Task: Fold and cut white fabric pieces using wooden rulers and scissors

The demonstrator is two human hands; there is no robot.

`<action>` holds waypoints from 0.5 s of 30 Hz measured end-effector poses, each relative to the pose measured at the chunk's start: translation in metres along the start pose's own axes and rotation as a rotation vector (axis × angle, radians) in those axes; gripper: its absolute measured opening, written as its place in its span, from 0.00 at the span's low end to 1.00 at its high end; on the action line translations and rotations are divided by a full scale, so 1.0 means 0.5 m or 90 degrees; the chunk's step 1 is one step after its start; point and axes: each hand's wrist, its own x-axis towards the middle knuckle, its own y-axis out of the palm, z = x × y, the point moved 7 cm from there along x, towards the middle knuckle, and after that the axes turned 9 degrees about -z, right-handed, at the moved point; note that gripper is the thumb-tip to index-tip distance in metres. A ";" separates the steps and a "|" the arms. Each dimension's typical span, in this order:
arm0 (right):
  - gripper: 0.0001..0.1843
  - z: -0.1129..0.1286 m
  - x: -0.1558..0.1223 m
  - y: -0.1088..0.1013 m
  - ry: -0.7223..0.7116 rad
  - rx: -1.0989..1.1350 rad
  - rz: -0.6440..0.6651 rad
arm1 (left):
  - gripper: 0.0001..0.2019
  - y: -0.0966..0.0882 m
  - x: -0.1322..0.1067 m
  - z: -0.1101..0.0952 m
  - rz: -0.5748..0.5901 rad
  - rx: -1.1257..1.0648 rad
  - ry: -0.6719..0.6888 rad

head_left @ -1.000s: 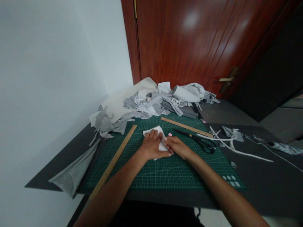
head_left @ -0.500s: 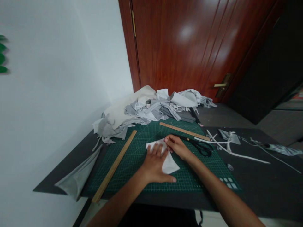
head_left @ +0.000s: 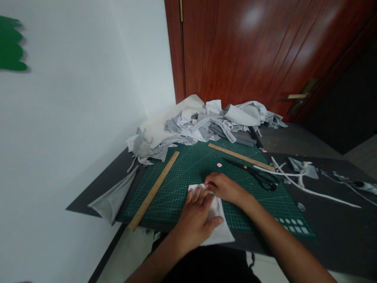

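Note:
A small white fabric piece (head_left: pixel 221 232) lies at the near edge of the green cutting mat (head_left: pixel 188 169), and its lower end hangs over the table's front. My left hand (head_left: pixel 196 215) rests flat on it with the fingers spread. My right hand (head_left: pixel 225 188) is curled at the cloth's far corner, its fingertips pinched on the edge. A small pink chip (head_left: pixel 219 165) lies on the mat just beyond my right hand.
A long wooden ruler (head_left: pixel 153 190) lies along the mat's left side and a second ruler (head_left: pixel 241 157) at its far right. Black-handled scissors (head_left: pixel 256 175) sit beside white strips (head_left: pixel 309 190). A grey and white fabric pile (head_left: pixel 203 122) fills the back; a grey folded piece (head_left: pixel 113 198) hangs off the left.
The white fabric piece has slid from the middle of the mat toward its near edge, with both hands drawing back along with it. The pink chip stays where it was.

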 end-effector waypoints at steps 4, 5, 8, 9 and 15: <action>0.09 -0.004 -0.003 0.002 0.010 0.000 0.011 | 0.48 0.033 -0.010 0.021 -0.045 0.051 -0.050; 0.09 -0.008 -0.005 0.000 0.018 -0.001 0.012 | 0.50 0.035 -0.014 0.026 -0.054 0.060 -0.066; 0.09 -0.026 -0.007 -0.012 0.040 0.002 0.018 | 0.52 0.035 -0.023 0.029 -0.063 0.075 -0.093; 0.08 -0.033 -0.007 -0.019 0.044 0.000 0.018 | 0.52 0.033 -0.024 0.028 -0.063 0.078 -0.096; 0.09 -0.062 -0.001 -0.083 0.084 -0.005 -0.111 | 0.49 0.028 -0.024 0.020 -0.065 0.060 -0.095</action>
